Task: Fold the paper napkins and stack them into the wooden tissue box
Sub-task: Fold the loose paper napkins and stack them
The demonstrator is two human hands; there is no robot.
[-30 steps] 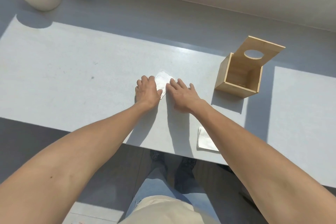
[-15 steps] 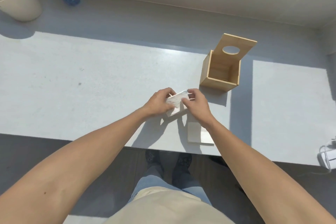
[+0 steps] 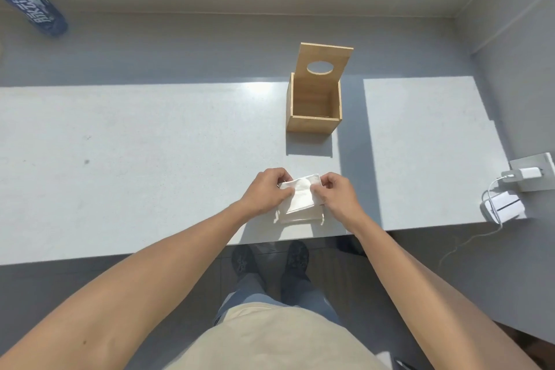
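Both my hands pinch a folded white paper napkin (image 3: 301, 196) just above the table's near edge. My left hand (image 3: 265, 189) grips its left side and my right hand (image 3: 335, 194) its right side. Directly under it lies a small stack of white napkins (image 3: 300, 218) on the grey table (image 3: 150, 159). The wooden tissue box (image 3: 313, 123) stands a short way beyond my hands, its lid with an oval hole (image 3: 322, 61) hinged upright at the back. The box's inside looks mostly bare.
A blue printed bottle (image 3: 31, 6) lies at the far left. At the right table edge sit a white charger in a socket block (image 3: 527, 174) and a white box with a cable (image 3: 501, 207). The wall runs behind the table.
My hands lifted the napkin from the table where they had pressed it flat, and carried it toward me, over the napkin stack. My view has shifted so the box now sits straight ahead.
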